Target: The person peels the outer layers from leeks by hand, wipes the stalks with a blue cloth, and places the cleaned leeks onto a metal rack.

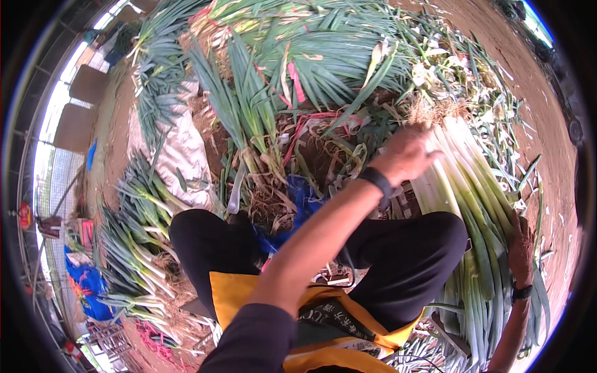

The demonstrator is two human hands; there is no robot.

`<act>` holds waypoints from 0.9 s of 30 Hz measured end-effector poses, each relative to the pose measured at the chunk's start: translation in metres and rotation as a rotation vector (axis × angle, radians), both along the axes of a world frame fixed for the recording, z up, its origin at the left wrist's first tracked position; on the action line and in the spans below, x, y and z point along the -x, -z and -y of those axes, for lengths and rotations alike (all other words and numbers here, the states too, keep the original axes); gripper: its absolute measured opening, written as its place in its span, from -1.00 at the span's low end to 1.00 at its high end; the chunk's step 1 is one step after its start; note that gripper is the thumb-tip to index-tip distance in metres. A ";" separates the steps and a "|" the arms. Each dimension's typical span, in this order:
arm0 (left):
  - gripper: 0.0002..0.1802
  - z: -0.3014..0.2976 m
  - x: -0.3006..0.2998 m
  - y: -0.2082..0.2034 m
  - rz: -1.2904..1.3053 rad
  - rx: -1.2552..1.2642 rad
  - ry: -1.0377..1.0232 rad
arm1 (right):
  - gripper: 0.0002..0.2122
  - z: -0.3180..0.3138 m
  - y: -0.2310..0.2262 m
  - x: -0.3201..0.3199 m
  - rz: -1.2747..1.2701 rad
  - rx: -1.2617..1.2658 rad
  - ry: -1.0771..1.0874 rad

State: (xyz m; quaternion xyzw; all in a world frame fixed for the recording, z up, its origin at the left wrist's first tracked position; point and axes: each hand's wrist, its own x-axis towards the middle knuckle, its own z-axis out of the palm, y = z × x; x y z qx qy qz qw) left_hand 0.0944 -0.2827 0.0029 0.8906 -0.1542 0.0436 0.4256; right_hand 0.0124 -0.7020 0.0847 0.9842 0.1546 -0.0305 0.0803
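A bundle of pale-stemmed leeks (pixel 463 177) lies lined up at my right knee, both my hands on it.
My left hand (pixel 404 152) is at the white ends, just below the roots (pixel 438 110); its fingers are partly hidden, so I can't tell whether they grip. My right hand (pixel 521 252) lies open along the outer side of the green leaves. As I judge it, this bundle is cleaned and evened up: the stems look bare and white, though the roots are on and I see no tie around it. Plenty looks left: the rooty clump (pixel 255 118) before me, the big leafy heap (pixel 336 50) beyond. Peeled scraps (pixel 441 68) lie past the roots.
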 end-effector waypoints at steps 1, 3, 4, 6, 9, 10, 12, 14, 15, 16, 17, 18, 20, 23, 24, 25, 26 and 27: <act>-0.30 -0.031 0.010 -0.004 0.054 0.024 -0.050 | -0.39 -0.001 -0.002 -0.003 -0.014 0.018 -0.016; -0.32 -0.093 0.025 0.001 -0.020 0.074 -0.157 | -0.33 -0.010 -0.016 -0.005 -0.008 0.099 -0.032; -0.31 -0.117 0.034 -0.004 -0.083 0.042 -0.201 | -0.33 -0.014 -0.022 -0.002 0.038 0.129 -0.051; -0.32 -0.181 0.057 -0.014 -0.143 -0.048 -0.299 | -0.35 -0.064 -0.060 0.002 0.051 -0.003 -0.075; -0.33 -0.268 0.099 -0.019 -0.215 -0.265 -0.461 | -0.47 -0.165 -0.104 0.015 -0.135 -0.261 -0.008; -0.32 -0.285 0.112 -0.027 -0.281 -0.314 -0.503 | -0.47 -0.200 -0.119 0.018 -0.146 -0.255 -0.013; -0.32 -0.319 0.136 -0.032 -0.346 -0.340 -0.546 | -0.54 -0.265 -0.150 0.025 -0.371 -0.283 -0.382; -0.33 -0.347 0.155 -0.025 -0.329 -0.172 -0.595 | -0.53 -0.309 -0.159 0.020 -0.506 -0.216 -0.431; -0.33 -0.346 0.155 -0.026 -0.338 -0.153 -0.588 | -0.51 -0.328 -0.161 0.018 -0.639 -0.156 -0.460; -0.40 -0.348 0.157 -0.029 -0.280 -0.295 -0.595 | -0.50 -0.350 -0.157 0.017 -0.594 -0.093 -0.491; -0.47 -0.347 0.159 -0.036 -0.221 -0.432 -0.595 | -0.49 -0.369 -0.149 0.017 -0.552 -0.027 -0.519; -0.53 -0.337 0.158 -0.045 -0.140 -0.381 -0.589 | -0.51 -0.382 -0.128 0.015 -0.421 -0.136 -0.698; -0.54 -0.339 0.159 -0.049 -0.131 -0.352 -0.596 | -0.52 -0.420 -0.087 0.003 -0.307 -0.198 -0.830; -0.55 -0.350 0.168 -0.036 -0.039 -0.441 -0.603 | -0.59 -0.494 -0.002 -0.017 -0.453 -0.395 -0.781; -0.53 -0.347 0.170 -0.044 -0.096 -0.402 -0.633 | -0.59 -0.515 0.034 -0.016 -0.380 -0.375 -0.804; -0.50 -0.342 0.170 -0.049 -0.148 -0.352 -0.650 | -0.60 -0.530 0.072 -0.015 -0.234 -0.292 -0.815; -0.52 -0.343 0.171 -0.050 -0.059 -0.344 -0.624 | -0.61 -0.544 0.109 -0.008 -0.079 -0.191 -0.795; -0.54 -0.347 0.173 -0.049 0.025 -0.306 -0.614 | -0.61 -0.556 0.148 0.003 0.077 -0.091 -0.748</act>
